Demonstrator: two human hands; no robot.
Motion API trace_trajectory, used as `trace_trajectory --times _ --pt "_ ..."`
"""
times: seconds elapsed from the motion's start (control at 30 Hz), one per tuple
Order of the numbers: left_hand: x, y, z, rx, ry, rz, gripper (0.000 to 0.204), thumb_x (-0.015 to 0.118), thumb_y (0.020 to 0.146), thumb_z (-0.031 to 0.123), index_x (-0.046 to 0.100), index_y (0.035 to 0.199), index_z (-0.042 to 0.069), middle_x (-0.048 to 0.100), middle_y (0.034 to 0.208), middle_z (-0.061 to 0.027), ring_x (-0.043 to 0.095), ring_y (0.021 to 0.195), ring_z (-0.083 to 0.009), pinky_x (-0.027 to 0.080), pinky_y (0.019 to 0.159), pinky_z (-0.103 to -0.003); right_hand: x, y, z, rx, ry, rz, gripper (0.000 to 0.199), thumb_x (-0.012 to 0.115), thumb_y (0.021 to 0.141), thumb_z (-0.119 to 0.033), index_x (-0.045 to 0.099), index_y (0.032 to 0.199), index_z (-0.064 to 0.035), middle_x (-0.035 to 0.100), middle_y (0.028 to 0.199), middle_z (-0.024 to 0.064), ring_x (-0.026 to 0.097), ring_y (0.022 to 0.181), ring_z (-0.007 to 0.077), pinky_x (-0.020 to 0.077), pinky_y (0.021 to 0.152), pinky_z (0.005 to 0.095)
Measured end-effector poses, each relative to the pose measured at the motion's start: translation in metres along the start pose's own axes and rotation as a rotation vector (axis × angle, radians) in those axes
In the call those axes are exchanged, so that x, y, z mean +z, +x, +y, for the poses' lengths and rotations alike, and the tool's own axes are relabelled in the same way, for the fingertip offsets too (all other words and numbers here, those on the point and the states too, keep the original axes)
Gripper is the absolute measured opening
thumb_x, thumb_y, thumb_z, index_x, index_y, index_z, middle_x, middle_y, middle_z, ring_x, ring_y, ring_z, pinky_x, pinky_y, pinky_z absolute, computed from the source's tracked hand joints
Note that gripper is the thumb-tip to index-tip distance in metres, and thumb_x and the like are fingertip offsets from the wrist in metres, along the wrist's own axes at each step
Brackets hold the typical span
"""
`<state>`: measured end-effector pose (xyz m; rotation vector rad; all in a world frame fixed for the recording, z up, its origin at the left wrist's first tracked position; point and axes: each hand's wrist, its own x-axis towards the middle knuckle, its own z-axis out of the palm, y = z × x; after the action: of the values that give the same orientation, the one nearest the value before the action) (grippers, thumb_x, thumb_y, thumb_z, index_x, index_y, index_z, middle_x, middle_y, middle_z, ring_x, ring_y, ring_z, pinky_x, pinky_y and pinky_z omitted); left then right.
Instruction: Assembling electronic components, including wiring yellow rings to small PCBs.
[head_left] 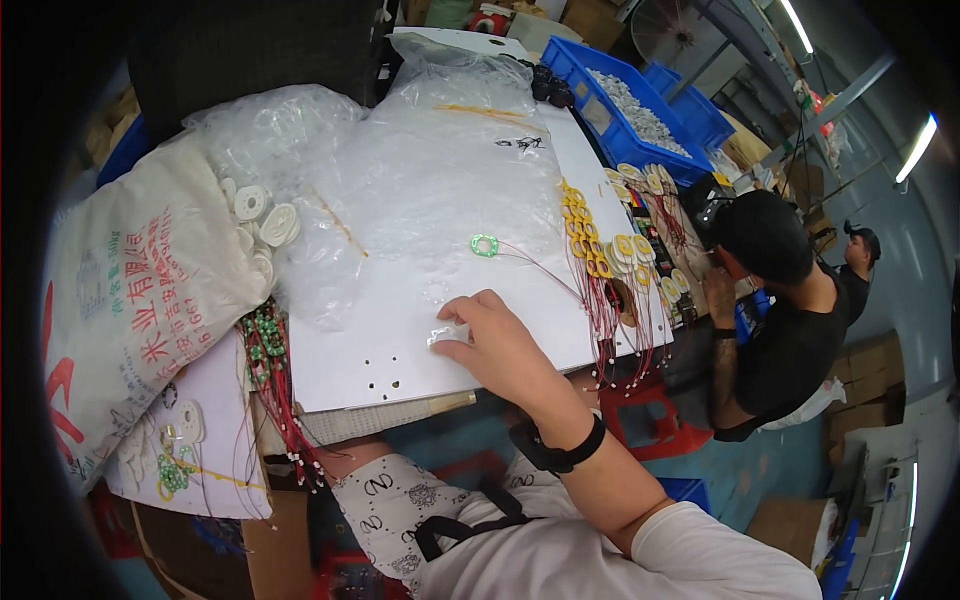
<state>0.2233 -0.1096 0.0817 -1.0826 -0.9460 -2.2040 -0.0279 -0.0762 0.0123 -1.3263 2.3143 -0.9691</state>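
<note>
My right hand [490, 345], with a dark band on its wrist, is over the white tabletop [350, 375]. Its thumb and forefinger close around a small clear, whitish piece [446, 336], whose exact kind I cannot make out. Faint clear bits lie on the board just beyond the fingertips. Farther off, a green ring-shaped circuit board [485, 245] lies flat, its thin red wires [540, 268] trailing right. My left hand does not show.
Yellow-and-white ring parts [585, 235] with red wires line the right edge. A printed sack [150, 300] with white plastic parts [265, 220] stands left, above green wired boards [265, 340]. Clear plastic sheeting [430, 170] covers the far side. A co-worker [780, 300] sits right, near blue crates [640, 110].
</note>
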Motion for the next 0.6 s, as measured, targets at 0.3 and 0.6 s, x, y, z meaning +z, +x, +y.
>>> trace_trajectory --times 0.3,0.6 --pt "-0.084 -0.007 -0.076 -0.415 1.687 0.840 0.032 0.053 0.105 0.024 0.062 0.114 -0.006 0.064 0.084 -0.0081 0.058 0.068 -0.0100 0.047 0.059 -0.024 -0.009 -0.015 0.007 0.118 0.336 -0.061 0.019 0.076 0.086 -0.012 0.067 0.100 -0.0029 0.063 0.095 0.0082 0.062 0.079 0.0204 0.0517 0.070 0.0316" --pt "-0.117 -0.021 -0.085 -0.523 0.416 1.185 0.026 0.058 0.103 0.019 0.060 0.116 -0.003 0.067 0.085 -0.0086 0.060 0.063 -0.0112 0.043 0.055 -0.022 -0.024 -0.006 0.011 -0.261 0.402 0.022 0.018 0.069 0.084 0.001 0.065 0.102 -0.0015 0.061 0.105 0.0132 0.064 0.087 0.0253 0.0536 0.075 0.0350"
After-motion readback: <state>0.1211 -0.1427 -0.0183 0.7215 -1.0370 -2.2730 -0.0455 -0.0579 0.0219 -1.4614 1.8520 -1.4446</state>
